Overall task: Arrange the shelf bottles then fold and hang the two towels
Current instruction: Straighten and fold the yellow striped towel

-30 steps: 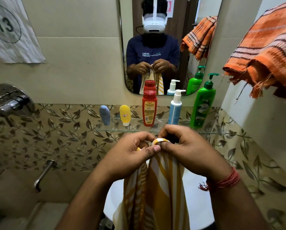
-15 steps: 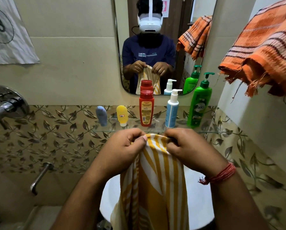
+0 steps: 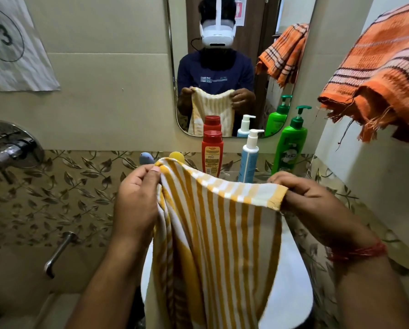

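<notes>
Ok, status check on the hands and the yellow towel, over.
Left hand and right hand each pinch a top corner. Yellow striped towel spread, hanging. Nothing in the way.

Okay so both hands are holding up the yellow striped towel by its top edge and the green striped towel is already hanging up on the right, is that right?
Not quite. In the head view the hanging towel is orange, not green. The left hand and right hand do hold the yellow striped towel.

Red thread bracelet (image 3: pixel 357 251), navy shirt (image 3: pixel 214 74), white headset (image 3: pixel 217 34)
</notes>
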`<state>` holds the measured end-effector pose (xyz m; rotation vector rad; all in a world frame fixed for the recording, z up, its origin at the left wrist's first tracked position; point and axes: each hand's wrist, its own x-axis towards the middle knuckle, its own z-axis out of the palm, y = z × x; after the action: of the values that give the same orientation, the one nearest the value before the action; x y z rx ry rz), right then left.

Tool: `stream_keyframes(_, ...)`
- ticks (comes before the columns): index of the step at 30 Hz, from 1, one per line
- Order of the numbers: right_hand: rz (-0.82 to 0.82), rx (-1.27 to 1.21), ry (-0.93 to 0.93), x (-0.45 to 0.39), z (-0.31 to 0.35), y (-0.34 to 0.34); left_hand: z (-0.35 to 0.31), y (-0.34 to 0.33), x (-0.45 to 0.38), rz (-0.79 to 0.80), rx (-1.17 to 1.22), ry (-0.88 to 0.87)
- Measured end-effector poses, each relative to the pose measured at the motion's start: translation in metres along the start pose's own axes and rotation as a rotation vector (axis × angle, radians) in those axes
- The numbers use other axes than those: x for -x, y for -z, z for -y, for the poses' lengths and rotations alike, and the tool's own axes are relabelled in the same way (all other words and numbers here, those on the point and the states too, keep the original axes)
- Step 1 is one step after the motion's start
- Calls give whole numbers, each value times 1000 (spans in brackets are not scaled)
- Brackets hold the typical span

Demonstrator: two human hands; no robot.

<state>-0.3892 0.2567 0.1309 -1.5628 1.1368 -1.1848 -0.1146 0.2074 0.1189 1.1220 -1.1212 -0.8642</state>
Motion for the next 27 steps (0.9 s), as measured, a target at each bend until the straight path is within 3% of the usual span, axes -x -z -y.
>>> stream_keyframes(2,74,-200,18,4,2,-2,0,-5,2,78,-10,9)
stream_keyframes(4,30,-268,44,4,5,-10,-1,-10,4,168,-74,5)
stream_keyframes(6,-92,-65,87,0,8,-22,-2,-15,8,231,-97,-16)
stream_keyframes(8,-102,148,117,-6,9,-34,-2,-19,10,262,-76,-52)
stream_keyframes(10,-124,145,88,-10,7,-47,-2,-23,11,282,-73,-61)
stream_keyframes(14,-372,57,64,-18,2,-80,-2,-27,15,374,9,14)
stream_keyframes(17,-506,203,145,-19,4,-103,-3,-28,21,437,82,17)
stream_keyframes(22,-580,492,313,-18,8,-122,0,-28,26,368,66,-58)
stream_keyframes(27,-496,694,288,-22,6,-122,0,-25,28,267,11,-102)
